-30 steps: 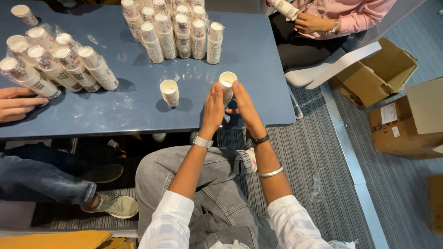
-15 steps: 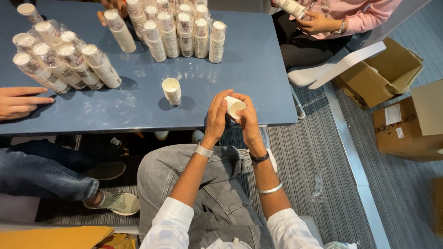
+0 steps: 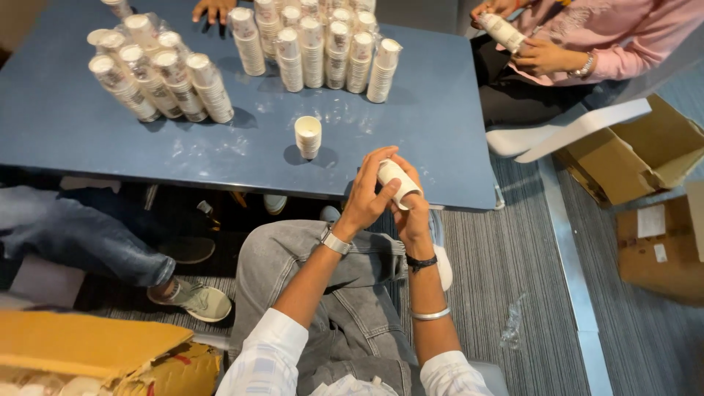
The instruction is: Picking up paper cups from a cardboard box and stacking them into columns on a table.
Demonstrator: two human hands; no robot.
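Note:
My left hand (image 3: 369, 192) and my right hand (image 3: 412, 213) both grip a short stack of white paper cups (image 3: 397, 180), tilted on its side just above the near edge of the blue table (image 3: 81, 139). My left fingers curl over the top of the stack. My right hand holds it from beneath. A small upright stack of cups (image 3: 308, 136) stands alone on the table, a little to the left of my hands.
Wrapped cup stacks (image 3: 158, 81) lean at the table's far left; upright stacks (image 3: 323, 48) line the far edge. A person in pink (image 3: 587, 37) holds cups at the right. Open cardboard boxes (image 3: 638, 150) sit on the floor right; another box (image 3: 95, 356) lower left. Someone's legs (image 3: 88, 242) are at left.
My hands drew the cup stack back from the table toward me and tipped it from upright onto its side. The hand at the table's left edge has gone out of view.

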